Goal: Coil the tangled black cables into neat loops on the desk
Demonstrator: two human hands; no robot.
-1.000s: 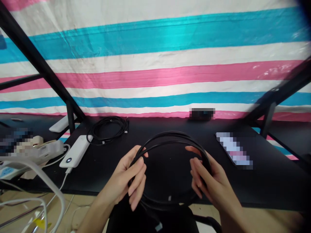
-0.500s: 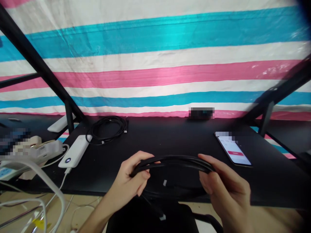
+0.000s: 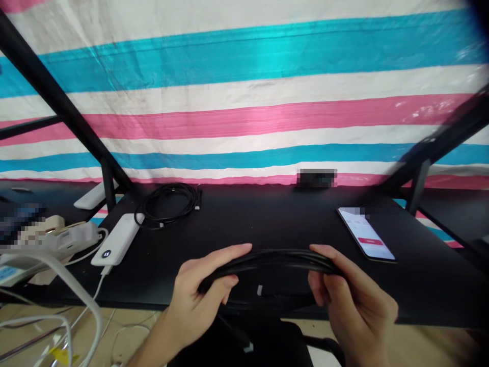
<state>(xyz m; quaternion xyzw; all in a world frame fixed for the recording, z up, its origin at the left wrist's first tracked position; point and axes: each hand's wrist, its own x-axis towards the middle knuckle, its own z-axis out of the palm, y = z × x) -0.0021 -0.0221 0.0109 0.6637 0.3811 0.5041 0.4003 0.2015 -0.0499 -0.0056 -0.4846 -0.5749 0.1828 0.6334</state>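
Observation:
A coiled black cable point(image 3: 273, 257) is stretched between my two hands above the table's front edge. My left hand point(image 3: 208, 290) is closed round the coil's left side, thumb below and forefinger along the top. On the right side, my right hand point(image 3: 349, 295) grips the same loops between thumb and fingers. A silver plug end point(image 3: 260, 290) shows inside the coil, and another plug end point(image 3: 248, 347) hangs below, near my left wrist. The coil's lower part is dark and hard to make out against the table and my lap.
A second coiled black cable point(image 3: 168, 204) lies at the back left of the black table point(image 3: 244, 219). Beside it is a white power bank point(image 3: 118, 239) with a white cord. A phone point(image 3: 367, 234) lies at right. Power strips point(image 3: 72, 239) and cords crowd the left.
My hands have moved slightly apart, the left one shifting left, and the coil's top looks wider and flatter. The plug end below has swung a little left and down.

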